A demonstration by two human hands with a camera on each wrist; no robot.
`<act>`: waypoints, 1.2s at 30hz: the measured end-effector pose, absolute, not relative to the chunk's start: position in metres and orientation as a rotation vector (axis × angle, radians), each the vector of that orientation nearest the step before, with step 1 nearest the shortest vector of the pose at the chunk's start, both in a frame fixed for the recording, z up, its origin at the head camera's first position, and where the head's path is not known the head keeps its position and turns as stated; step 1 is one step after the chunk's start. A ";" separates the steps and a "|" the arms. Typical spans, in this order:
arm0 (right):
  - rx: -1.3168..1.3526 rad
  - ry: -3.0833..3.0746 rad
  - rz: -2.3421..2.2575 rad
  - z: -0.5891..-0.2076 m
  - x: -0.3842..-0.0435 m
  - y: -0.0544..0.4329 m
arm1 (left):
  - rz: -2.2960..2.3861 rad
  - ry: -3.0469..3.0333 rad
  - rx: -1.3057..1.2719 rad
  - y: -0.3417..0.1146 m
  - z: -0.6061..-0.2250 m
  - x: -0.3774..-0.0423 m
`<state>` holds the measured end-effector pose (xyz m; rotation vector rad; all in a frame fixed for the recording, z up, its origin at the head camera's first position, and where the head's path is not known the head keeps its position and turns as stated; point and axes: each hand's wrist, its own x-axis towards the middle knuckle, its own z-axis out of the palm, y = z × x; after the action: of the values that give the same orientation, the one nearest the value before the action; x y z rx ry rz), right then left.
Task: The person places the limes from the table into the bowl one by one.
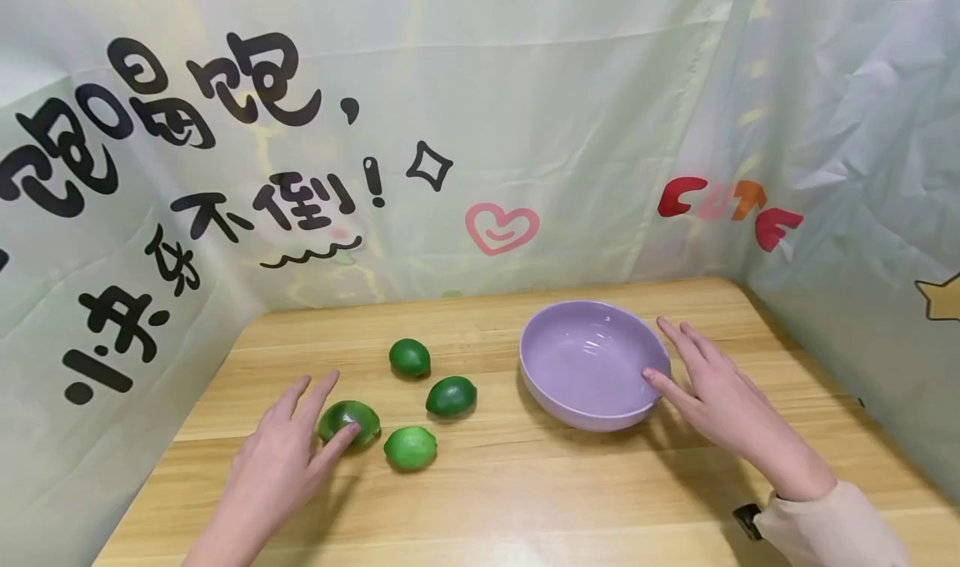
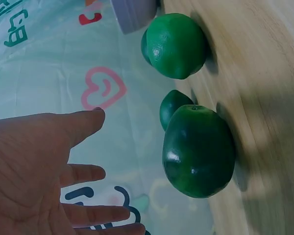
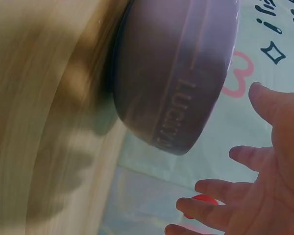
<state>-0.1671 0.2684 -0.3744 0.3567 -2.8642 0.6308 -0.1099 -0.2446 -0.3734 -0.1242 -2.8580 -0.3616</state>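
While left hand (image 1: pixel 281 450) and right hand (image 1: pixel 716 396) are spread, green fruits (image 1: pixel 411 449) near the left and bowl (image 1: pixel 588 367) near the right sit unlifted

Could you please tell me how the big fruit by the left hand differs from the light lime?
Size: the big fruit is clearly larger than the light lime.
Colour: the big fruit is darker green, the light lime brighter.
Visibility: in the head view, the left hand partly covers the big fruit, while the light lime shows uncovered.
Shared: both are green and lie on the wooden table.
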 end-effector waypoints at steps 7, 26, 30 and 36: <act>0.373 -2.884 0.776 -0.382 -0.176 0.278 | -0.366 -2.862 -0.135 -0.248 -0.376 -0.111; 0.317 -2.835 1.554 -0.400 -0.200 0.297 | -0.373 -2.886 -0.144 -0.257 -0.383 -0.119; 0.283 -2.808 1.707 -0.403 -0.204 0.299 | -0.374 -2.886 -0.142 -0.259 -0.385 -0.120; 0.240 -2.755 1.896 -0.408 -0.209 0.301 | -0.381 -2.888 -0.157 -0.262 -0.388 -0.121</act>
<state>-0.2089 0.3011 -0.4080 0.2398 -2.7548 1.8955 -0.1213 -0.2624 -0.3883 -0.1565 -2.8876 -0.3813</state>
